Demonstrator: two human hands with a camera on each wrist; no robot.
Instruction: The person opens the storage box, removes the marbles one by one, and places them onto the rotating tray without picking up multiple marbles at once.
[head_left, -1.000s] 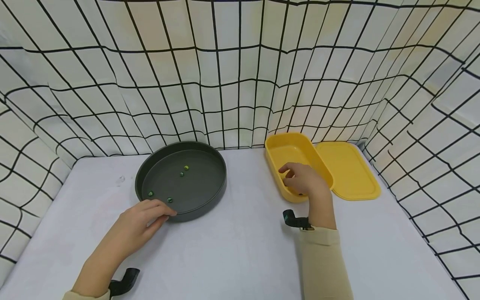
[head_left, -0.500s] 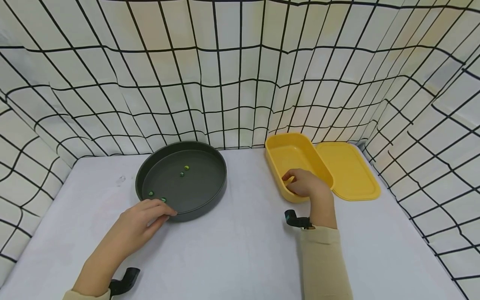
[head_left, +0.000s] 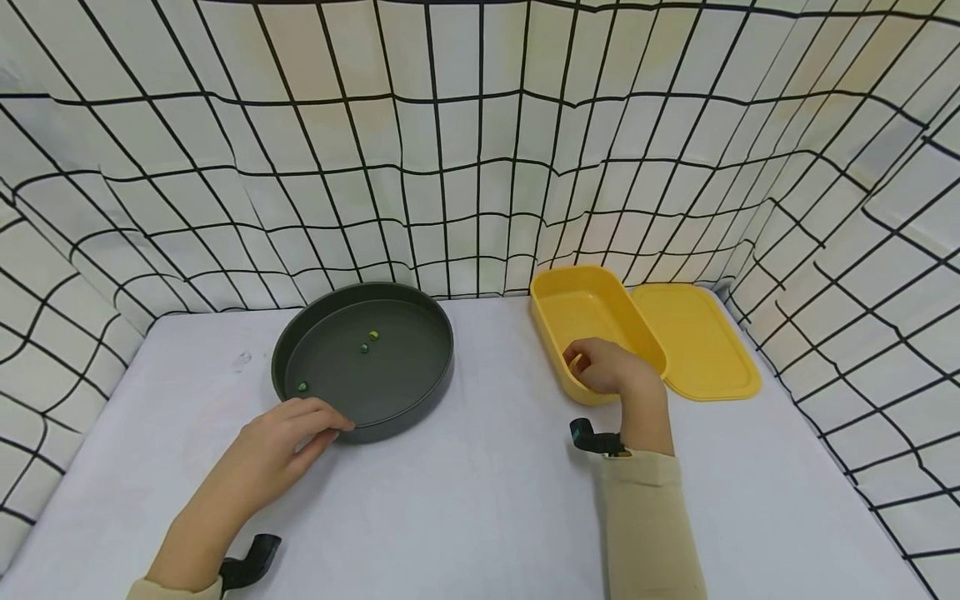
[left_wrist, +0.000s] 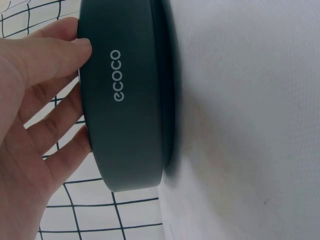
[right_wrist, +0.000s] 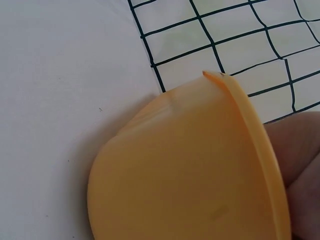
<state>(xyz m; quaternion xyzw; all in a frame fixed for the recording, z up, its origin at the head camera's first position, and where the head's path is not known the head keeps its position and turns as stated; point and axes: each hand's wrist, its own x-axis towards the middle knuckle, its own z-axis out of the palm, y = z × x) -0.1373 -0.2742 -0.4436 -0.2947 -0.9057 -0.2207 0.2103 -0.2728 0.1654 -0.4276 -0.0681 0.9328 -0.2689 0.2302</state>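
My left hand [head_left: 277,446] holds the near rim of a round dark grey pan [head_left: 397,375], thumb at the rim and fingers reaching over it. The left wrist view shows the pan's outer wall [left_wrist: 130,130] with "ecoco" printed on it. Three small round beads, green and yellow-green, lie in the pan, among them a green bead [head_left: 303,386] near its left edge. My right hand [head_left: 611,368] is down inside a yellow rectangular box [head_left: 581,304], fingers curled toward the bottom. The box wall hides its fingertips in the right wrist view, so I cannot tell whether they hold anything.
A flat yellow lid [head_left: 705,346] lies right of the box, against its side. White cloth [head_left: 480,467] covers the table, and white walls with a black grid [head_left: 480,167] rise behind and at both sides. Each wrist wears a black camera mount.
My right hand has lowered deeper into the yellow box, covering the small dark things seen there earlier. One green bead in the pan rolled left and is now hidden behind my left hand.
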